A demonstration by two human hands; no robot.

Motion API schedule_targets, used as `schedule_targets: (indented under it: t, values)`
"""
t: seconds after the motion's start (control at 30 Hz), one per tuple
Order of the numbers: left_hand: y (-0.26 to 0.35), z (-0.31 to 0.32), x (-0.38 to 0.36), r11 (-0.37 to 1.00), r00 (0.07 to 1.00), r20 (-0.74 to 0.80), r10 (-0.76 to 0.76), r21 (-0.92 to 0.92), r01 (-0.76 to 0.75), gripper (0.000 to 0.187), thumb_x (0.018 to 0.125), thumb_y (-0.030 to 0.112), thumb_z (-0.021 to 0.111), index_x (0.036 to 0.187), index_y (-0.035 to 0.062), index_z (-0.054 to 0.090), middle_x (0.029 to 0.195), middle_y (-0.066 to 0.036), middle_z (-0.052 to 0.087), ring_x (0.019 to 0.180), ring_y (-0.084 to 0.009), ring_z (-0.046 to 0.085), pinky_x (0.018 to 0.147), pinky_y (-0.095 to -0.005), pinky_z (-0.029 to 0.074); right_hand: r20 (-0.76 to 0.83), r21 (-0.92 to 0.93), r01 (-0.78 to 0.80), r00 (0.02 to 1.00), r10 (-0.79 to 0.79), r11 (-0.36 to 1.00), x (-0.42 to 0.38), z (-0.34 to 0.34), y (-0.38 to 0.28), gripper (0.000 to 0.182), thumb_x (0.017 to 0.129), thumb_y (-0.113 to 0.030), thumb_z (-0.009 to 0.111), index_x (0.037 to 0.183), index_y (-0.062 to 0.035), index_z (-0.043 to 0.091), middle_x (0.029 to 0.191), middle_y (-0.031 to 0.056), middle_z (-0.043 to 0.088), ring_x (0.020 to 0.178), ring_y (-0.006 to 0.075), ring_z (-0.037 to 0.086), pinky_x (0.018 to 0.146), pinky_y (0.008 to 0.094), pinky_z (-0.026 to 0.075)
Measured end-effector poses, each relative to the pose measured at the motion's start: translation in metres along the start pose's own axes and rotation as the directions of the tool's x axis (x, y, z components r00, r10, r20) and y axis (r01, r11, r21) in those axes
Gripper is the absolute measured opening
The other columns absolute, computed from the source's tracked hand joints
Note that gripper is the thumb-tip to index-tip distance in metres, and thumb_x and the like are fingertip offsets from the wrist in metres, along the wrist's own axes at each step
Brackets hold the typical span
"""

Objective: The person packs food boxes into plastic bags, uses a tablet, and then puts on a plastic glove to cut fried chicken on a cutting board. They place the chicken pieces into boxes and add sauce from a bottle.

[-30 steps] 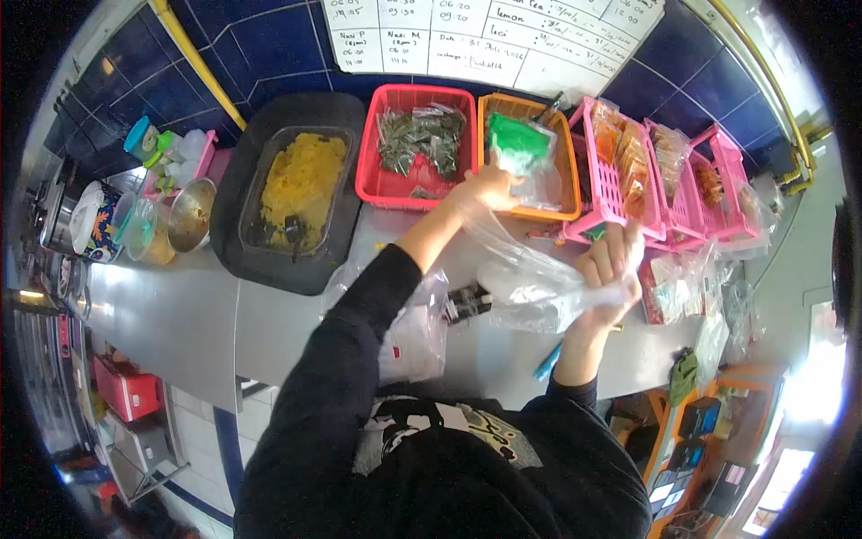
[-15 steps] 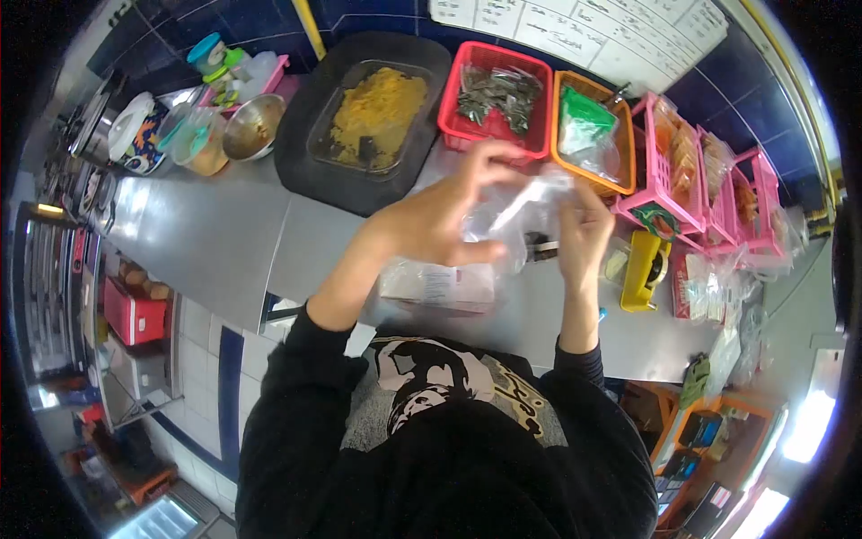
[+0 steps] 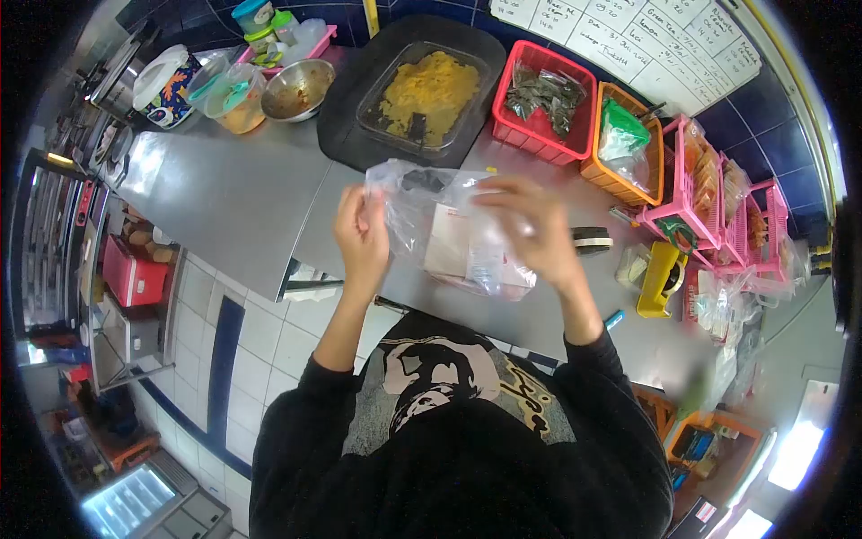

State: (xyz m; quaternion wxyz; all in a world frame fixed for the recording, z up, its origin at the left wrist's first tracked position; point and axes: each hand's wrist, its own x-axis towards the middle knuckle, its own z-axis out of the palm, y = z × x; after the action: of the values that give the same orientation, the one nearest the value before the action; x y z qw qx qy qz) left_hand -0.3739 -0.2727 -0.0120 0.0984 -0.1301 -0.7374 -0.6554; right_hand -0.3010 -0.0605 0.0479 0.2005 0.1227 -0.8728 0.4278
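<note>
A clear plastic bag lies over the steel counter in front of me, with a white box inside or beneath it; which, I cannot tell. My left hand pinches the bag's left edge near its mouth. Blurred by motion, my right hand is over the bag's right side, its fingers bent; whether it grips the plastic is unclear. Right of that hand sits a black and white roll of tape.
Behind are a tray of yellow crumbly food, a red basket and an orange basket. Pink baskets and a yellow tape dispenser stand right. A metal bowl is back left.
The bag is now spread lower, over the box. My left hand has moved left and now pinches its edge; my right hand has come left over the bag. The view has shifted.
</note>
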Motion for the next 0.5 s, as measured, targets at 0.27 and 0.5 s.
schedule_targets:
  t: [0.27,0.5]
  values:
    - [0.041,-0.014,-0.030,0.964,0.965,0.045,0.260,0.043,-0.262,0.013,0.087,0.004,0.048,0.089,-0.0045,0.057,0.086,-0.009,0.056,0.079,-0.0164,0.053,0.071,-0.0249,0.042,0.852,-0.212,0.123,0.509,0.122,0.969,0.016,0.177,0.087,0.018,0.078,-0.002,0.050,0.093,-0.0010,0.061,0.086,0.0191,0.063,0.082,0.0360,0.060,0.076,0.0415,0.047]
    - [0.057,-0.025,-0.040,0.983,0.956,0.285,-0.068,-0.147,0.113,0.017,0.091,0.002,0.039,0.100,-0.0009,0.052,0.089,-0.006,0.057,0.082,-0.0134,0.053,0.075,-0.0255,0.042,0.900,-0.236,0.167,0.408,0.150,0.957,0.019,0.198,0.090,0.021,0.082,-0.009,0.049,0.100,-0.0028,0.058,0.091,0.0178,0.062,0.089,0.0343,0.058,0.078,0.0416,0.046]
